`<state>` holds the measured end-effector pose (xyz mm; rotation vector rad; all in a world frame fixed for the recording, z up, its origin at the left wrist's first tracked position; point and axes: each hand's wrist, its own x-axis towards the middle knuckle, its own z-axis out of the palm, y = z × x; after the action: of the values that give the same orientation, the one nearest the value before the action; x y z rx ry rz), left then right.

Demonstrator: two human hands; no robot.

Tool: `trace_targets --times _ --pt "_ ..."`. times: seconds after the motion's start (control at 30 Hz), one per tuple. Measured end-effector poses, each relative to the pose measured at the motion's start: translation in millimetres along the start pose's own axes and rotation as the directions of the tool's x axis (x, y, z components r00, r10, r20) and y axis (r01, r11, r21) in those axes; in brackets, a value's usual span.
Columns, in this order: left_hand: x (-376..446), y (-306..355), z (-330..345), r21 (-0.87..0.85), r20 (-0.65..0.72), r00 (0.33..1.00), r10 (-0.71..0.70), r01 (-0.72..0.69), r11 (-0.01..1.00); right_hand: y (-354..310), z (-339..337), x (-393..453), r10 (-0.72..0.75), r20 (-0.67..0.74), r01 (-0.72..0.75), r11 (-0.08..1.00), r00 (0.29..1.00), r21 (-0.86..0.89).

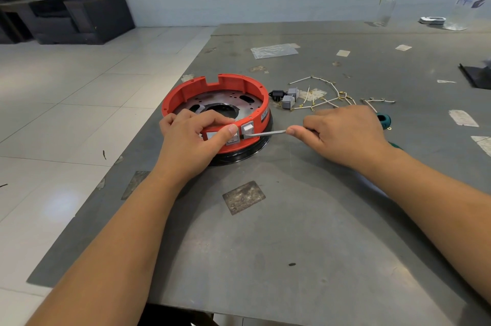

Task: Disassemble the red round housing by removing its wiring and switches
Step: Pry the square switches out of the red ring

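The red round housing [228, 84] sits on a black base on the grey table [292, 219], its metal plate showing inside. My left hand [195, 137] grips its near wall, fingers curled over the rim and the thumb pressing a white switch [232, 139]. A second white switch [247, 127] sits in the wall beside it. My right hand [342, 131] holds a green-handled screwdriver [265, 133], whose flat blade tip touches the lower edge of that second switch. Loose white wires [329, 97], two grey switches [290, 98] and a black socket [276, 94] lie behind the housing.
Scraps of tape and a clear plastic bag [273, 50] lie on the far tabletop. A clear bottle [385, 12] and a plastic container stand at the back right. A black object [478, 74] lies at the right edge. Dark armchairs stand on the tiled floor at left.
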<state>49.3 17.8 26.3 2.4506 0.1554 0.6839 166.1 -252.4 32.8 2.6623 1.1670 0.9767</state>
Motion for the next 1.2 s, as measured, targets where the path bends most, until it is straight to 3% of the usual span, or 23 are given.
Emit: trace_targets --times 0.4,0.8,1.2 --pt "2.1 -0.1 0.7 0.011 0.004 1.000 0.010 -0.010 1.000 9.0 16.9 18.0 -0.060 -0.055 0.067 0.989 0.997 0.128" --pt "3.7 -3.1 1.5 -0.017 0.054 0.996 -0.067 0.068 0.998 22.1 34.0 57.8 -0.238 0.044 0.221 0.947 0.970 0.233" --pt "3.2 -0.9 -1.4 -0.024 0.071 0.994 -0.084 0.086 0.996 24.3 38.3 63.7 -0.284 0.151 0.235 0.931 0.947 0.278"
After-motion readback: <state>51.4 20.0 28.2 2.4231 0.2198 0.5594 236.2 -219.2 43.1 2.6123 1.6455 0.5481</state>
